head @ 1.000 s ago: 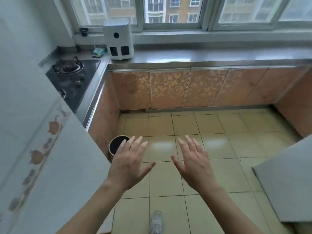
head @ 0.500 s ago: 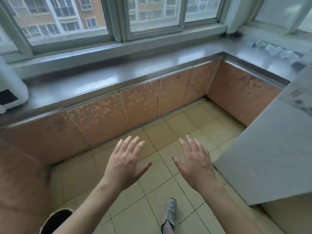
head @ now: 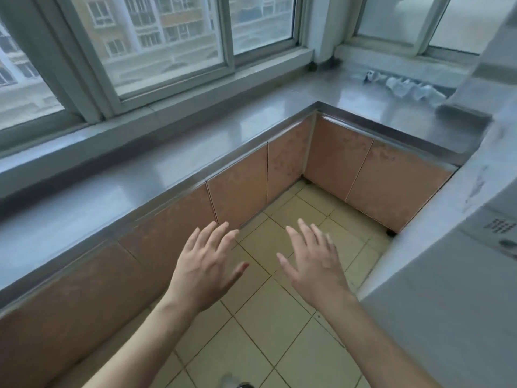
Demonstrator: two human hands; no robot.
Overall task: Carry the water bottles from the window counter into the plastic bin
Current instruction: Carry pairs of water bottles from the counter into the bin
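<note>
Several clear water bottles (head: 402, 86) lie in a blurred row on the steel window counter (head: 279, 119) at the far right corner, partly hidden by a grey appliance. My left hand (head: 207, 264) and my right hand (head: 313, 264) are held out palm-down over the floor, fingers spread, holding nothing. Both hands are well short of the bottles. No plastic bin is in view.
The L-shaped counter runs under the windows (head: 167, 43) with orange cabinet doors (head: 237, 197) below. A large grey appliance (head: 453, 275) fills the right side. Yellow floor tiles (head: 268, 326) lie between them. A shoe tip (head: 232, 383) shows at the bottom edge.
The view has swung right along the counter, away from the stove and the white device, and the corner with the bottles has come closer. Both hands stay open in front.
</note>
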